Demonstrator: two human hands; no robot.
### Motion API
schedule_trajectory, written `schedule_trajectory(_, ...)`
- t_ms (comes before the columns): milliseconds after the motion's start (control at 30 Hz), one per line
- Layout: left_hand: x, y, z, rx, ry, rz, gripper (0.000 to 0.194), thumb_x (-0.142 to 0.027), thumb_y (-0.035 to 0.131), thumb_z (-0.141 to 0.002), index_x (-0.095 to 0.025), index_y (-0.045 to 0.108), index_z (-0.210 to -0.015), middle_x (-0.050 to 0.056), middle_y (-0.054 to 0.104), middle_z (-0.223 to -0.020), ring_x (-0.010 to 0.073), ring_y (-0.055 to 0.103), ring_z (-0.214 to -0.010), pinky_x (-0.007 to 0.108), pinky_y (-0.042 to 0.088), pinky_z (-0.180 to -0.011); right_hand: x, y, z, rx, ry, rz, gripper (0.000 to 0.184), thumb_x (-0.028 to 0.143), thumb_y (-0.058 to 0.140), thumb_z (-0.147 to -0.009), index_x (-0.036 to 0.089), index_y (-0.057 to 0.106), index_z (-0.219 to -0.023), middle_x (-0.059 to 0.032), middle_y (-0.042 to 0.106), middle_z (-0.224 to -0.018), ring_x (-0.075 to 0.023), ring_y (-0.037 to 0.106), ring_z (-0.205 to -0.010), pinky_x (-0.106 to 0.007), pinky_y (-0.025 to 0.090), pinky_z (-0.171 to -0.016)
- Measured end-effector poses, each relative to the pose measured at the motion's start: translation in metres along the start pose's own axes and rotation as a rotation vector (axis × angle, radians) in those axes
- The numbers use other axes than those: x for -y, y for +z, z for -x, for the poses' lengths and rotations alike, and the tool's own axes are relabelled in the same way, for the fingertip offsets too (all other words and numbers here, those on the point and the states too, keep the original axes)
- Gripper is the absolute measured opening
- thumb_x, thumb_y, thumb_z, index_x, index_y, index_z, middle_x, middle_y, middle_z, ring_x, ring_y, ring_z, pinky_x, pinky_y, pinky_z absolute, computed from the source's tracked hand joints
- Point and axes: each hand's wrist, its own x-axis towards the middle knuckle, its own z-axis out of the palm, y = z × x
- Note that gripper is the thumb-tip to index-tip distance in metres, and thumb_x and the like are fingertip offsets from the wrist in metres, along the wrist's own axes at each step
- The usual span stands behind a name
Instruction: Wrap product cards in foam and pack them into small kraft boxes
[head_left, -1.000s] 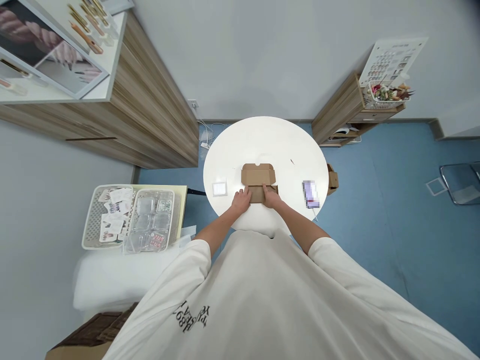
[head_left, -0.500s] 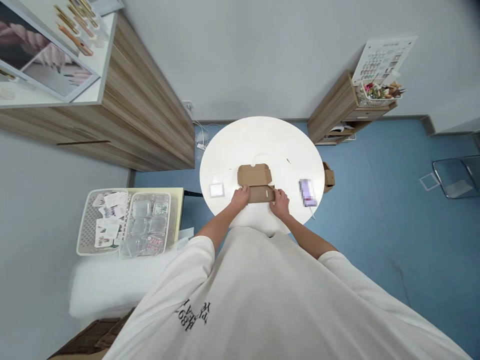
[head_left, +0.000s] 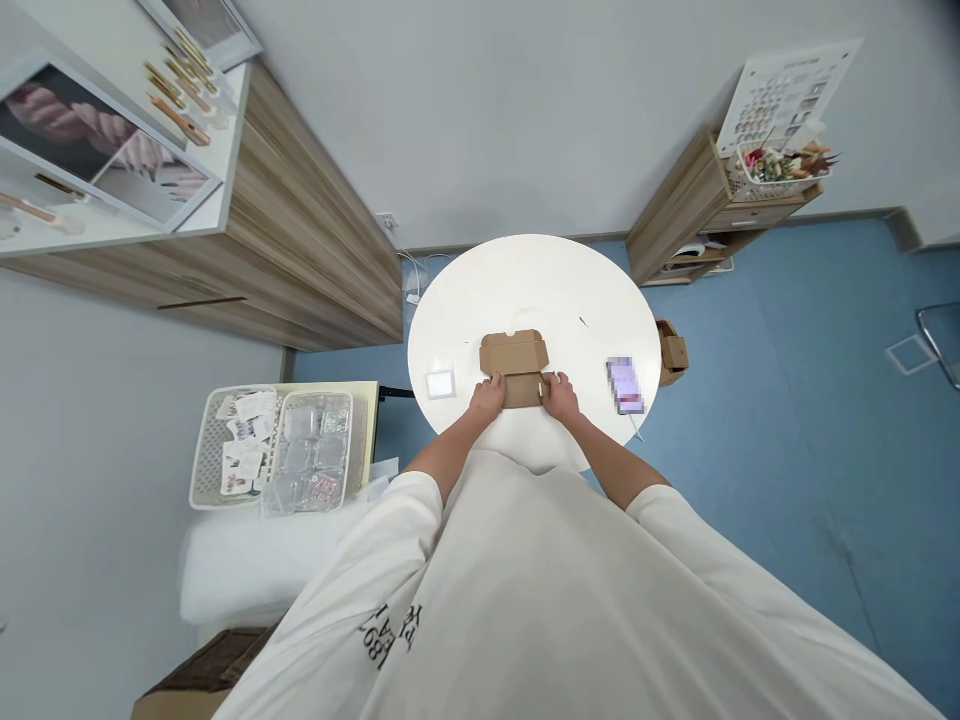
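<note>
A small brown cardboard box (head_left: 514, 354) lies on the round white table (head_left: 540, 275), its flap lid folded back toward the wall. My left hand (head_left: 489, 397) grips the left end of its near part, fingers bent over the edge. At the opposite end my right hand (head_left: 560, 397) is closed on the side wall and corner. Both hands rest close to the tabletop. What lies inside the box, if anything, I cannot make out. A small white square item (head_left: 440, 384) sits to the left, and a phone (head_left: 625, 386) with a cable lies to the right.
Left of the table, white baskets (head_left: 232, 445) hold cards and clear plastic cases (head_left: 311, 450). A wooden cabinet (head_left: 322, 200) stands at the back left, a smaller one (head_left: 679, 215) at the back right. An open carton (head_left: 673, 352) is on the floor by the table's right edge.
The right hand has closed further round the box's right end, where a side flap stood up. The left hand still holds the left end. The whole view has shifted slightly.
</note>
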Motion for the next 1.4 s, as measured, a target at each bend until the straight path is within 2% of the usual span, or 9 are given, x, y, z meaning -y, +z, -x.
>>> schedule_trajectory(167, 0.0, -0.001, 0.002, 0.001, 0.009, -0.02, 0.087, -0.025, 0.076, -0.082, -0.021, 0.027, -0.154, 0.021, 0.043, -0.144, 0.0344, 0.058, -0.116, 0.044, 0.046, -0.094, -0.003, -0.006, -0.005, 0.007, -0.049, -0.057, 0.06, 0.012, 0.05, -0.087, 0.018, 0.046, -0.147, -0.0137, 0.054, -0.14, -0.0284, 0.053, -0.123, -0.037, 0.044, -0.101)
schedule_trajectory(300, 0.001, -0.001, 0.002, -0.004, 0.002, -0.015, 0.09, -0.019, 0.079, -0.077, -0.017, 0.031, -0.153, 0.022, 0.043, -0.144, 0.035, 0.057, -0.116, 0.043, 0.045, -0.094, -0.003, -0.012, 0.0, -0.061, -0.094, -0.079, 0.065, 0.006, 0.045, -0.085, 0.019, 0.043, -0.149, -0.0113, 0.057, -0.14, -0.0259, 0.054, -0.123, -0.035, 0.044, -0.102)
schedule_trajectory(500, 0.002, 0.002, 0.002, -0.021, 0.014, 0.007, 0.089, -0.019, 0.079, -0.077, -0.016, 0.032, -0.152, 0.022, 0.044, -0.142, 0.0347, 0.057, -0.116, 0.043, 0.046, -0.094, 0.012, -0.01, 0.016, -0.076, -0.197, -0.102, 0.07, 0.016, 0.042, -0.093, 0.021, 0.02, -0.159, -0.0103, 0.056, -0.142, -0.0265, 0.054, -0.122, -0.04, 0.046, -0.1)
schedule_trajectory(667, 0.001, -0.002, 0.003, -0.023, 0.012, 0.0, 0.088, -0.021, 0.079, -0.078, -0.018, 0.032, -0.153, 0.022, 0.044, -0.142, 0.0349, 0.057, -0.117, 0.043, 0.046, -0.093, 0.018, -0.001, 0.017, -0.065, -0.223, -0.071, 0.046, 0.033, 0.046, -0.099, 0.017, 0.048, -0.142, -0.0131, 0.052, -0.142, -0.0252, 0.049, -0.128, -0.037, 0.041, -0.106)
schedule_trajectory(767, 0.001, -0.002, 0.004, -0.031, 0.015, 0.018, 0.086, -0.017, 0.079, -0.078, -0.017, 0.035, -0.152, 0.021, 0.045, -0.141, 0.0345, 0.058, -0.116, 0.042, 0.046, -0.093, 0.017, 0.002, 0.015, 0.01, -0.19, 0.023, 0.039, 0.037, 0.043, -0.102, 0.017, 0.057, -0.132, -0.0148, 0.053, -0.136, -0.0247, 0.054, -0.12, -0.034, 0.043, -0.101)
schedule_trajectory(900, 0.001, 0.003, 0.003, -0.062, 0.014, 0.025, 0.087, -0.014, 0.081, -0.075, -0.015, 0.037, -0.151, 0.022, 0.047, -0.139, 0.0343, 0.058, -0.114, 0.041, 0.046, -0.091, 0.017, 0.004, 0.016, 0.135, -0.197, 0.251, 0.035, 0.036, 0.046, -0.102, 0.017, 0.06, -0.127, -0.0162, 0.055, -0.129, -0.028, 0.056, -0.114, -0.036, 0.044, -0.094)
schedule_trajectory(1033, 0.003, 0.008, 0.001, -0.08, 0.015, 0.02, 0.089, -0.015, 0.083, -0.072, -0.013, 0.039, -0.15, 0.023, 0.047, -0.14, 0.0342, 0.06, -0.112, 0.041, 0.047, -0.089, 0.02, 0.01, 0.018, 0.148, -0.232, 0.42, 0.039, 0.037, 0.047, -0.101, 0.014, 0.057, -0.13, -0.0196, 0.053, -0.131, -0.0315, 0.052, -0.119, -0.041, 0.041, -0.097)
schedule_trajectory(1300, 0.004, 0.011, 0.002, -0.087, 0.016, 0.083, 0.089, -0.013, 0.082, -0.071, -0.014, 0.04, -0.15, 0.023, 0.046, -0.141, 0.0352, 0.059, -0.114, 0.042, 0.045, -0.091, 0.02, 0.015, 0.017, 0.153, -0.226, 0.477, 0.04, 0.04, 0.049, -0.1, 0.015, 0.055, -0.13, -0.0191, 0.053, -0.132, -0.0313, 0.052, -0.118, -0.042, 0.041, -0.096)
schedule_trajectory(1400, 0.003, 0.009, 0.004, -0.077, 0.016, 0.085, 0.089, -0.013, 0.081, -0.071, -0.014, 0.04, -0.15, 0.023, 0.046, -0.142, 0.0353, 0.058, -0.115, 0.042, 0.046, -0.092, 0.017, 0.007, 0.016, 0.08, -0.231, 0.447, 0.046, 0.038, 0.053, -0.097, 0.016, 0.048, -0.137, -0.0186, 0.049, -0.137, -0.0304, 0.052, -0.116, -0.04, 0.043, -0.092)
